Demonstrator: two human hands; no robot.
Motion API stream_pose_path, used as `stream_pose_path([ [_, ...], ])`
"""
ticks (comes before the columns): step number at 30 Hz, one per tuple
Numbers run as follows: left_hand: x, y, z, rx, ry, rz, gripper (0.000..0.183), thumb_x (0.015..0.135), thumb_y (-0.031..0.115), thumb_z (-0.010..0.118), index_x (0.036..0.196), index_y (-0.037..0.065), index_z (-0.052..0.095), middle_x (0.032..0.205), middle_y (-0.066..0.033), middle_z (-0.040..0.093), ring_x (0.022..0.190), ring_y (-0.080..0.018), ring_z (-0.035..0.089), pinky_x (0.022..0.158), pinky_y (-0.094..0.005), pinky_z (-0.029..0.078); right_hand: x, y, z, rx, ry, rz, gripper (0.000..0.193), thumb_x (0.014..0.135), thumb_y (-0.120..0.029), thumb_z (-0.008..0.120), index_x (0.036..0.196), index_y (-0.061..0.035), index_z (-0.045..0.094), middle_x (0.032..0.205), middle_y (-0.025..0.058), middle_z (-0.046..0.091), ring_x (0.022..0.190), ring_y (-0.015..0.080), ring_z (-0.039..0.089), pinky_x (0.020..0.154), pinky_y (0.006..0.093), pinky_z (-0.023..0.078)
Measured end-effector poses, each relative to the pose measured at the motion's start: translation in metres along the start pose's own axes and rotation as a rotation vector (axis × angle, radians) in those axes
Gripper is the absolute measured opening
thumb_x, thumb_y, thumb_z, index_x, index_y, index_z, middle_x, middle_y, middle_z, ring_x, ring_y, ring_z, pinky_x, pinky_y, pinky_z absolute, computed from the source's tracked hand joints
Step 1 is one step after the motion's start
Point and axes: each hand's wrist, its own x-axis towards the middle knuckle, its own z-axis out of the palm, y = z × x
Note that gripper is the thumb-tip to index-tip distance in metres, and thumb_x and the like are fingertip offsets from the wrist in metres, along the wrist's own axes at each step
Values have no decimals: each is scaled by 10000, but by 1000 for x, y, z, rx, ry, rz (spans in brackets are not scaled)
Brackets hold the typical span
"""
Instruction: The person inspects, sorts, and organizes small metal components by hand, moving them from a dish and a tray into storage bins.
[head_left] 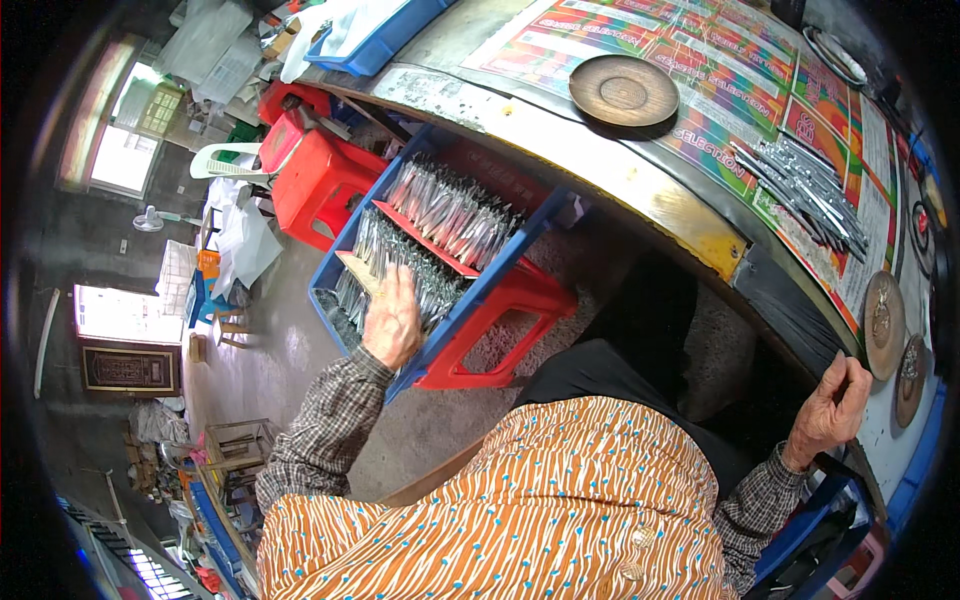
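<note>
My left hand (pixel 392 320) lies over a blue crate (pixel 437 347), its fingers stretched out and flat on the near part of the contents. Packed upright in the crate are many slim, silvery, pen-like pieces (pixel 455 212), too fine to name more exactly. A red divider (pixel 425 238) parts them, and a tan strip (pixel 358 272) sticks up beside my left fingertips. At the table's right edge is my right hand (pixel 830 412), with bent fingers and thumb drawn together; anything between them is hidden. Close by it, a round wooden dish (pixel 884 345) holds small shiny pieces.
Under the crate stands a red plastic stool (pixel 500 335). On the table lie a brown round dish (pixel 624 92), a pile of thin dark and silvery rods (pixel 805 190) and a second small wooden dish (pixel 909 385). A blue tray (pixel 372 45) sits at its far left; red stools (pixel 315 180) stand beyond.
</note>
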Motion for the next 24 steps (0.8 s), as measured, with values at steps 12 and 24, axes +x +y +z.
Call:
stream_pose_path([
  [12, 3, 12, 34, 29, -190, -50, 592, 806, 60, 412, 1307, -220, 264, 1346, -407, 317, 1299, -479, 321, 1108, -439, 256, 10, -18, -8, -55, -56, 127, 96, 841, -38, 648, 828, 0, 561, 723, 115, 516, 631, 263, 516, 579, 366, 429],
  [24, -8, -24, 35, -191, 31, -181, 652, 724, 52, 537, 1329, -84, 334, 1331, -333, 394, 971, -429, 592, 778, -438, 520, 30, 1, -30, 61, -65, 165, 139, 774, -26, 688, 853, -16, 574, 729, 113, 545, 619, 280, 562, 552, 379, 438],
])
